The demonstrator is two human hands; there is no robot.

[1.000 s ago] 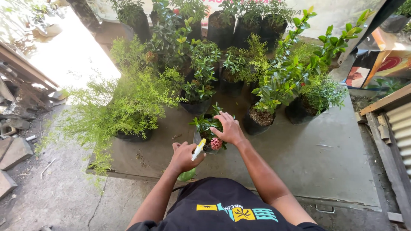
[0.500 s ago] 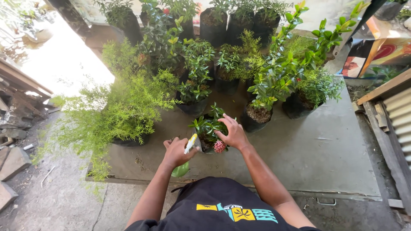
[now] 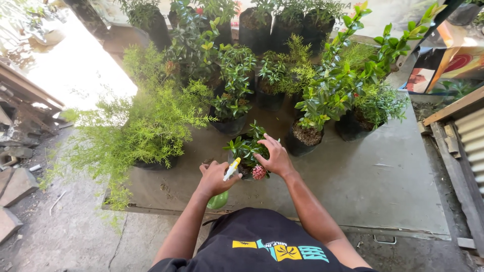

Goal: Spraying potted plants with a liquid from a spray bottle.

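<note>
1. Left hand: curled tight around the neck of a spray bottle, whose rounded, glossy green plastic body shows below the fist and whose white-and-yellow trigger head juts up toward the plant.
2. Right hand: fingers spread and loosely bent, resting on the foliage of a small potted plant; the hand presses or parts the leaves rather than closing on them.
3. The small potted plant: stiff, glossy, pointed dark-green leaves with one rounded cluster of pink flowers at its near edge, rooted in a soft black grow bag. It stands at the near middle of the slab, just beyond the bottle.
4. Feathery fern-like shrub: fine, needle-thin, pale yellow-green fronds, spilling leftward over the slab edge.
5. Broad-leaved plant: smooth oval leaves above a black bag topped with coarse, crumbly soil, just right of the small plant.
6. Concrete slab: flat, grey, matte, dusted with soil near the pots and bare on the right.
7. Surroundings: outdoor yard in hard sunlight; cracked cement ground with broken stones at left, corrugated metal sheet and timber at right.
</note>
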